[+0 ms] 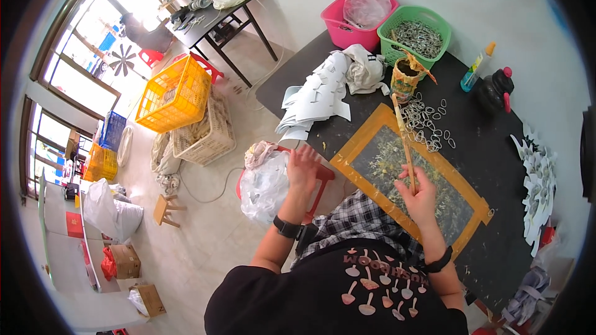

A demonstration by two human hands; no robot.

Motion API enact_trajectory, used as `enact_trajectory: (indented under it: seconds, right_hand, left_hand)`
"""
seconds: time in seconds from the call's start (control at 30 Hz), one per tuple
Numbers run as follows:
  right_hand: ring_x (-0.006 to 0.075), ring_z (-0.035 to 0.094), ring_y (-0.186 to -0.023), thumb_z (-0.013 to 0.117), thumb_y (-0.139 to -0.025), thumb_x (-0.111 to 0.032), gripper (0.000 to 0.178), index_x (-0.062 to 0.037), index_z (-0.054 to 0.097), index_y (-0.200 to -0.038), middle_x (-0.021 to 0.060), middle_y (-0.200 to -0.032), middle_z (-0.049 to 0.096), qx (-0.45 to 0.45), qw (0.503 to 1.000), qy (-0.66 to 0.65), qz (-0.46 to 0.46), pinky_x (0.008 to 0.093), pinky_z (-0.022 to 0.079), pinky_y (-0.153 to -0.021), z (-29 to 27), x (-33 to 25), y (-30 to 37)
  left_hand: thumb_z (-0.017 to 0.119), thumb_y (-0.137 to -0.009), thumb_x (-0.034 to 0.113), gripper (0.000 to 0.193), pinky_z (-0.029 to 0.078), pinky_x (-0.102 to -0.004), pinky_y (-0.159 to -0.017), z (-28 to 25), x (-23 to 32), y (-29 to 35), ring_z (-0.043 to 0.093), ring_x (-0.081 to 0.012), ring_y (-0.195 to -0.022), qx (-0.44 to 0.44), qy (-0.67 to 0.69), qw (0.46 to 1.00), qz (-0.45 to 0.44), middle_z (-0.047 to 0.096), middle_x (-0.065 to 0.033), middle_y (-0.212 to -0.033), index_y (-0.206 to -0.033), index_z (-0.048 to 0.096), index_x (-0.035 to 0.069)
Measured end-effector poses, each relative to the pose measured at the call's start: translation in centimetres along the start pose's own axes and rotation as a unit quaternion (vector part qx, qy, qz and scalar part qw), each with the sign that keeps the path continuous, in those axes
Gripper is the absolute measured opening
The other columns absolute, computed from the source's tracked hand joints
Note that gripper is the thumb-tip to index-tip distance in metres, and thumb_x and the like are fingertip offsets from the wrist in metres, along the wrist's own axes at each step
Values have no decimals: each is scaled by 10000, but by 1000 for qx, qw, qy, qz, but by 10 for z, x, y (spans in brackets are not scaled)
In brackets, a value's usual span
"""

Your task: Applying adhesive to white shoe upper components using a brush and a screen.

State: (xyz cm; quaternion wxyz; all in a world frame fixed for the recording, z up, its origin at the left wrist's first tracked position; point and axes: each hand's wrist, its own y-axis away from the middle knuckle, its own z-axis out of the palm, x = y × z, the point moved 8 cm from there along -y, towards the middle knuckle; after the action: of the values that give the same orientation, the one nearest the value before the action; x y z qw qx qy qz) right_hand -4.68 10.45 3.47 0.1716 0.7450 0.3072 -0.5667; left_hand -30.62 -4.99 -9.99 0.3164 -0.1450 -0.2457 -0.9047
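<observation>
My right hand (419,197) is closed around a long, thin wooden stick (405,142), slanting up and away over the board. The stick's far end is beside a smeared can (406,80) with ragged yellow-brown edges. Below the stick lies a flat board (360,125) bordered with orange-yellow tape, its grey middle blotched with dried residue. My left hand (302,172) hovers off the table's near edge with fingers apart, holding nothing visible. Beneath it is a white plastic bag (264,192) on a red stool (325,177). Loose metal rings (425,123) lie beyond the board.
On the dark table (484,155) are stacked white cut sheets (316,96), a green basket (428,18) of metal rings, a pink basket (338,32), a clear bottle (474,73) and a black container (495,91). White pieces (537,180) lie at right. Crates (177,102) stand left.
</observation>
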Motion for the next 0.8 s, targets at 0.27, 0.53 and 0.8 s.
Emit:
enact_trajectory:
  seconds: [0.27,0.53,0.8]
  right_hand:
    - [12,482,-645,650,-802,0,337,-17,559,-1127,4,-898,571,6,1000,-7,-21,170,371,-497,2,1,4]
    - [48,515,-651,665,-809,-52,322,-30,579,-1119,7,-842,585,8,999,-42,32,199,381,-487,4,6,6]
    - [141,536,-595,541,-909,-157,334,-15,541,-1211,82,-746,574,24,998,47,-17,268,419,-561,4,-2,8]
  left_hand:
    - [449,-883,149,414,180,-474,-1084,71,24,74,347,-310,-1291,-79,-629,639,436,505,-111,-1294,-1274,394,23]
    - [505,-840,153,520,-6,-561,-1096,112,2,78,254,-350,-1357,-162,-707,559,401,455,-90,-1371,-1318,349,20]
    - [337,-973,326,503,52,-415,-1119,157,-30,61,218,-283,-1380,-280,-405,843,219,360,-154,-1431,-1361,242,21]
